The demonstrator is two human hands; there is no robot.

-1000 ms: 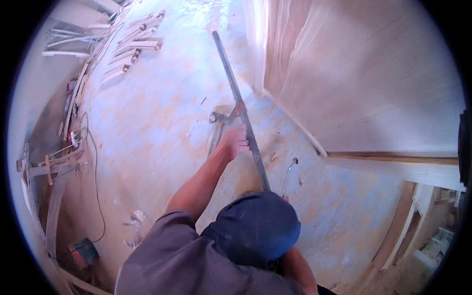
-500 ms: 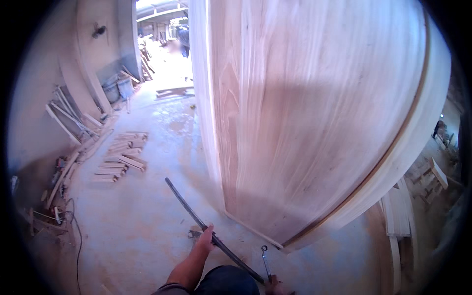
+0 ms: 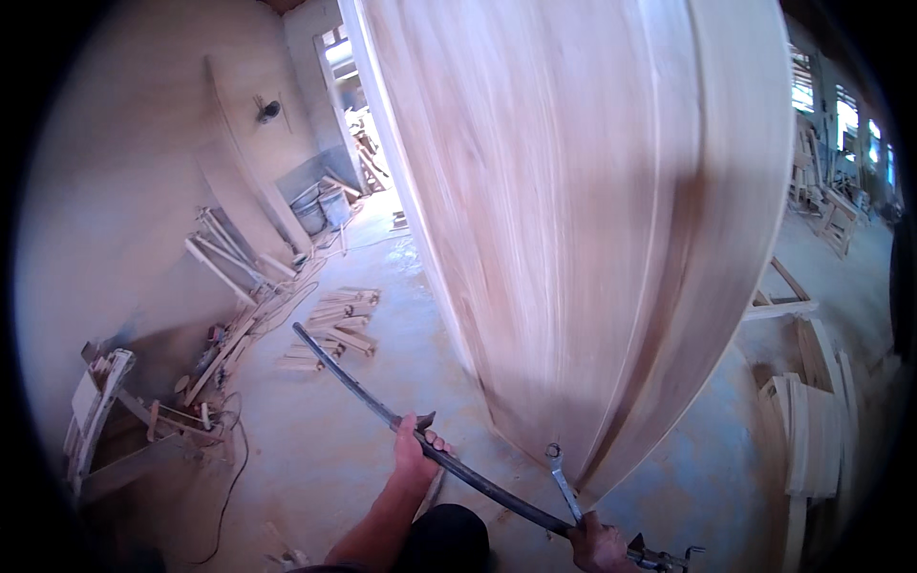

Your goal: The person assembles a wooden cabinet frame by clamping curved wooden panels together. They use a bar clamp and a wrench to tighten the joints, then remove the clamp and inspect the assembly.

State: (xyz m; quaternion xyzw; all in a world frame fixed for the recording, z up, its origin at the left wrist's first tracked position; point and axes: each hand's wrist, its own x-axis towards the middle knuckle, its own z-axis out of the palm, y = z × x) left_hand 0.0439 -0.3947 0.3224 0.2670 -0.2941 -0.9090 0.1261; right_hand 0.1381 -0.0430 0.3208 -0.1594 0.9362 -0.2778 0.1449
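A long dark bar clamp (image 3: 506, 492) lies slantwise across the front of me, its far end up to the left. My left hand (image 3: 416, 451) is closed round the bar beside a short metal jaw (image 3: 427, 420). Near the lower edge my right hand (image 3: 600, 544) is closed on a silver ring wrench (image 3: 564, 482), whose ring end points up. The clamp's screw end with a small crank (image 3: 669, 556) sticks out past this hand, which seems to grip the bar too. Just beyond the wrench stands a tall, pale wooden panel (image 3: 564, 248).
Short wood strips (image 3: 344, 325) lie in a pile on the floor to the left. Buckets (image 3: 334, 207) and leaning boards (image 3: 224, 253) line the wall. A thin cable (image 3: 244, 449) snakes along the floor. Stacked planks (image 3: 812, 439) and a wooden frame (image 3: 783, 301) are at right.
My view has swung to the right and tilted. Both hands still hold the clamp and wrench; the right hand and the clamp's screw end have come further into view.
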